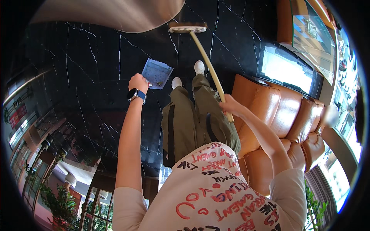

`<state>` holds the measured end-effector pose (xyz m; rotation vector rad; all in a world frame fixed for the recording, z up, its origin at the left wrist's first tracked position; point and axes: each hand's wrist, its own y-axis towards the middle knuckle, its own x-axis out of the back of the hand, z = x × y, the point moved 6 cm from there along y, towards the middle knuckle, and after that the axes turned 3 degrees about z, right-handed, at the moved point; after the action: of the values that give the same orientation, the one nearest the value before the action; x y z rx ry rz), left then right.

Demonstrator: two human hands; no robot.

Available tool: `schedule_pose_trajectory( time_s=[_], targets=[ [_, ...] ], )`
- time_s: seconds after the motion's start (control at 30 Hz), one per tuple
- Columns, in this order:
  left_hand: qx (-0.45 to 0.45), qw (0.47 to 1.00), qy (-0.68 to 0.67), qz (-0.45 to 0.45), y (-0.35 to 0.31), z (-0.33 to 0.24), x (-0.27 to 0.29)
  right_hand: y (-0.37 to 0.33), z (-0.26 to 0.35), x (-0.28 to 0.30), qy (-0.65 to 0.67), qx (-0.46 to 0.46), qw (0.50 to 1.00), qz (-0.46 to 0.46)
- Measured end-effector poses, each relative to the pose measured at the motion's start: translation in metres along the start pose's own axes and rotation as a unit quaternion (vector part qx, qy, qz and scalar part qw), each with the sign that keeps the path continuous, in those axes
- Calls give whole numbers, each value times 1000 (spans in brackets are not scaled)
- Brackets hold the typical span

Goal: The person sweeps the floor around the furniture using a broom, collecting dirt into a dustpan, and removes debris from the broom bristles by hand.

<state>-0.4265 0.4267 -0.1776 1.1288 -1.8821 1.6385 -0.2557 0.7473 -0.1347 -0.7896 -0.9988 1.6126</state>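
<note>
A blue-grey dustpan (157, 72) hangs from my left hand (138, 82), whose fingers are closed round its handle. The handle itself is hidden by the hand. Some small bits lie in the pan near its lower edge. My right hand (231, 106) is wrapped round the upper part of a pale yellow broom stick (208, 63). That stick runs away from me to a broom head (187, 29) with a white top and brown bristles, out on the floor ahead of my shoes. The pan is to the left of the broom, apart from it.
Black floor (104, 77) with white veins spreads all round. A brown leather sofa (262, 102) stands close on my right, with a glossy low table (289, 67) and a glass-topped piece (314, 30) beyond. A large rounded beige shape (111, 13) juts in at the top. Plants (58, 204) stand lower left.
</note>
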Motion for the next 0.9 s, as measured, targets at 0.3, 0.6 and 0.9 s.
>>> schedule_pose_trajectory(
  time_s=[0.3,0.6,0.9],
  targets=[
    [13,999,35,-4,20,-12,12,-79,2,-2,79,-163,968,174],
    [0,1000,2,-8,-8,37,13,-157,3,-5,158,-223,950,150],
    [47,998,-16,-49,-25,70,-2,-115,8,-22,-6,-121,989,79]
  ],
)
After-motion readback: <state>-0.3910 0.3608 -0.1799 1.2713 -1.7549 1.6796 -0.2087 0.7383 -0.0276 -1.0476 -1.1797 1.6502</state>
